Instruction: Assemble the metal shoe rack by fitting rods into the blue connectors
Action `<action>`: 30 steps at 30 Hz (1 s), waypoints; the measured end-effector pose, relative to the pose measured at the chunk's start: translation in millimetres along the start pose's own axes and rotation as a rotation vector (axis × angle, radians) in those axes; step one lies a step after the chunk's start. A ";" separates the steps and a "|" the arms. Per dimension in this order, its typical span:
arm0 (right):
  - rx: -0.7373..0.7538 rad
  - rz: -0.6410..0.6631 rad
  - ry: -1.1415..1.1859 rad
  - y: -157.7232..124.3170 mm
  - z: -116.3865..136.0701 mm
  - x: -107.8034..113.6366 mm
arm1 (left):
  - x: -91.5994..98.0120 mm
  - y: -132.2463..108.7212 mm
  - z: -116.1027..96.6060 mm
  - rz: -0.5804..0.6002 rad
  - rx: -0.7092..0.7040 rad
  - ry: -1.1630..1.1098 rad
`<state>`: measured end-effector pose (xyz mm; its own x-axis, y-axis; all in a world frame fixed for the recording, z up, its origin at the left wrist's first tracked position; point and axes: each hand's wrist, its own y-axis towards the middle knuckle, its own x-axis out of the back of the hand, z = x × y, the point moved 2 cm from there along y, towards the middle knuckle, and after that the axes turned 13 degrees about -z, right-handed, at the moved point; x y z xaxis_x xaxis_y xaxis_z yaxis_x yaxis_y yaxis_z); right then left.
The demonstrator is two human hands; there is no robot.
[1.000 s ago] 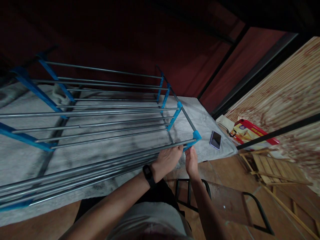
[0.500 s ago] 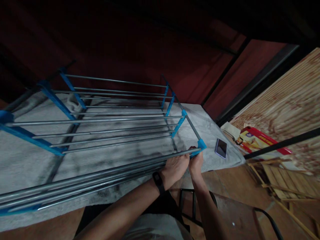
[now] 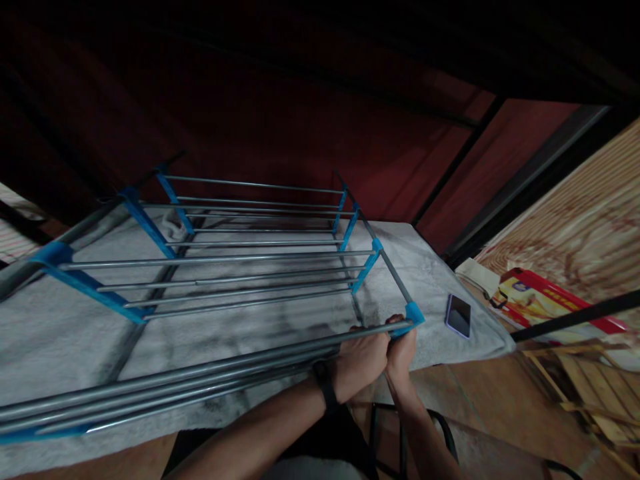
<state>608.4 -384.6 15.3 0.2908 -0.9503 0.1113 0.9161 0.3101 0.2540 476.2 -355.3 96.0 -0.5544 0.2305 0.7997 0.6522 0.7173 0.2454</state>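
A rack of grey metal tubes [image 3: 215,260] joined by blue plastic brackets, like a shoe rack, lies on a grey cloth-covered surface [image 3: 280,273]. At its near right corner is a blue bracket [image 3: 414,315]. My left hand [image 3: 363,359], with a black band at the wrist, is closed around the near tubes just left of that bracket. My right hand [image 3: 401,353] is wrapped around the bracket's lower part, touching my left hand. The fingertips of both hands are largely hidden behind the tubes and bracket.
A phone [image 3: 459,315] lies on the cloth to the right of the rack. Beyond it are a red and yellow box [image 3: 555,300] and a slatted wooden piece [image 3: 600,393]. A dark red wall [image 3: 280,127] stands behind, and a black-framed chair [image 3: 387,433] is below the hands.
The camera view has shifted, so the rack, phone and hands appear lower and farther right. Both hands keep their hold at the same near right corner.
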 end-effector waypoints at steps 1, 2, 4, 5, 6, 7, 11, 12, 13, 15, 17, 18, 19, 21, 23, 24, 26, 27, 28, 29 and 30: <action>0.005 -0.010 -0.019 -0.7 0.0 0.4 | -1.0 0.6 0.6 0.008 0.008 -0.005; 0.005 -0.027 -0.047 -1.3 0.1 0.9 | -1.7 1.4 0.7 0.017 0.012 -0.011; 0.004 -0.055 -0.087 -2.5 0.8 1.9 | -1.5 3.4 -0.3 0.023 0.015 -0.024; 0.010 -0.054 -0.099 -3.0 1.6 2.1 | -0.7 4.2 -0.9 0.019 0.024 -0.027; 0.018 -0.055 -0.110 -3.5 2.5 2.1 | 0.1 4.7 -1.5 0.021 0.039 -0.029; 0.027 -0.054 -0.121 -3.9 3.6 2.1 | 0.9 4.9 -1.9 0.028 0.056 -0.029; 0.035 -0.076 -0.146 -4.7 7.5 1.4 | 2.7 2.6 -2.9 0.055 0.071 -0.042; 0.032 -0.081 -0.146 -4.6 8.1 1.2 | 3.0 1.8 -3.3 0.043 0.048 -0.038; 0.028 -0.080 -0.145 -4.4 8.5 1.0 | 3.0 1.1 -3.7 0.032 0.023 -0.023; 0.024 -0.079 -0.143 -4.1 8.7 0.6 | 2.2 0.2 -4.6 0.034 -0.016 0.043; 0.021 -0.081 -0.148 -4.0 8.2 0.4 | 0.3 -0.1 -5.0 0.059 -0.023 0.139; 0.022 -0.085 -0.153 -4.1 7.9 0.3 | -0.9 -0.2 -5.1 0.076 -0.021 0.181; 0.023 -0.092 -0.157 -4.3 7.6 0.3 | -2.1 -0.3 -5.2 0.088 -0.020 0.212; 0.027 -0.102 -0.154 -4.8 7.2 0.1 | -3.9 -0.9 -5.3 0.088 -0.038 0.245; 0.030 -0.105 -0.145 -5.2 7.2 -0.1 | -5.0 -1.8 -5.0 0.082 -0.051 0.255; 0.033 -0.102 -0.143 -5.3 7.3 0.0 | -5.2 -2.2 -4.7 0.079 -0.051 0.258; 0.044 -0.097 -0.144 -5.3 7.7 0.9 | -5.2 -2.7 -4.3 0.075 -0.060 0.267; 0.050 -0.094 -0.145 -5.3 8.0 1.6 | -5.1 -2.7 -4.2 0.069 -0.070 0.275; 0.060 -0.085 -0.144 -5.1 8.3 2.5 | -5.0 -2.7 -4.2 0.060 -0.083 0.287; 0.073 -0.073 -0.140 -5.0 8.8 3.3 | -4.8 -2.8 -4.1 0.049 -0.098 0.301; 0.086 -0.058 -0.136 -4.7 9.2 4.0 | -4.7 -3.1 -3.9 0.040 -0.112 0.316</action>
<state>602.6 -389.6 23.4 0.1927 -0.9560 0.2213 0.9018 0.2614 0.3442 478.8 -361.2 93.6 -0.3511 0.0292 0.9359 0.7327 0.6308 0.2552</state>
